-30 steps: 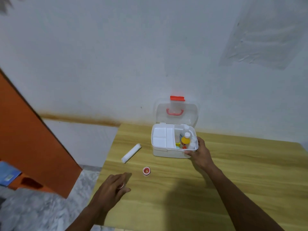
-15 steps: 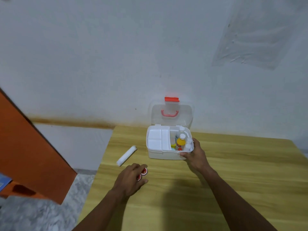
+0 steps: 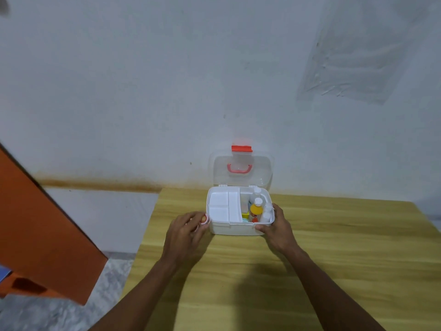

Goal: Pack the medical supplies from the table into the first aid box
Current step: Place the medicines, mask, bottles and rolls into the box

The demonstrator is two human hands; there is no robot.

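The white first aid box (image 3: 235, 230) stands on the wooden table (image 3: 334, 249) against the wall, its clear lid (image 3: 241, 174) with a red handle open and upright. Inside, a white divided tray (image 3: 220, 206) fills the left half. A yellow bottle (image 3: 255, 211) and a white bottle (image 3: 267, 212) stand in the right half. My right hand (image 3: 278, 229) grips the box's front right corner. My left hand (image 3: 185, 232) holds a small round red-and-white container (image 3: 204, 219) just off the box's left wall. The white roll is not visible.
An orange panel (image 3: 35, 223) leans at the left beside the table, above a grey marbled floor (image 3: 59, 314). The table's left edge runs just left of my left hand. Bare wood lies in front of and right of the box.
My left hand closed on the small round container, lifted it off the table and carried it up and right to the box's left side. My right hand stayed on the box.
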